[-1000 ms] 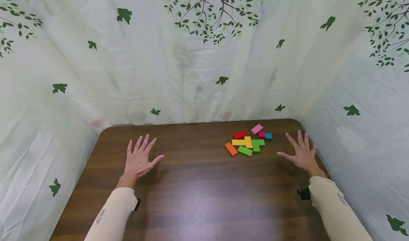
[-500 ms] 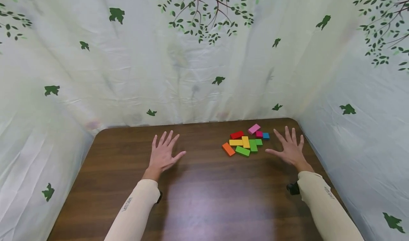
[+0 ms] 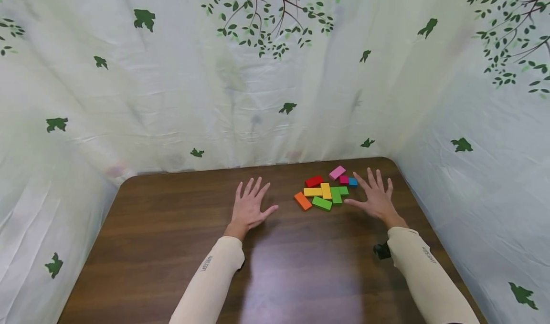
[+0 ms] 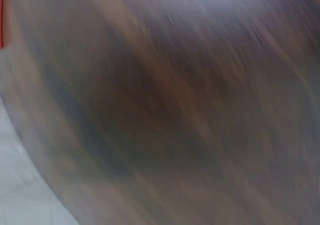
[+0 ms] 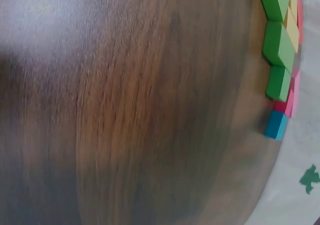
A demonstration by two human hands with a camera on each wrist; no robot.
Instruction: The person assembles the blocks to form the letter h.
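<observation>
Several coloured blocks lie in a loose cluster near the table's far edge: an orange block (image 3: pixel 302 201), a red block (image 3: pixel 314 181), yellow blocks (image 3: pixel 312 192), green blocks (image 3: pixel 322 203), a pink block (image 3: pixel 337 172), a magenta block (image 3: pixel 343 180) and a blue block (image 3: pixel 353 182). Left of the cluster, my left hand (image 3: pixel 250 208) is spread with straight fingers and holds nothing. My right hand (image 3: pixel 375 200), fingers also spread, is just right of the green and blue blocks, its thumb and index nearest them. Neither hand shows in the wrist views; the right one shows green blocks (image 5: pixel 278 47) and the blue block (image 5: pixel 276 124).
The brown wooden table (image 3: pixel 172 247) has rounded far corners. A white curtain (image 3: pixel 240 99) with printed leaves and birds hangs behind it and along both sides. A black wrist camera (image 3: pixel 382 251) sits below the right sleeve.
Both hands have moved inward toward the blocks, the left to the right and the right to the left. The blocks keep their arrangement, and the head view has shifted slightly.
</observation>
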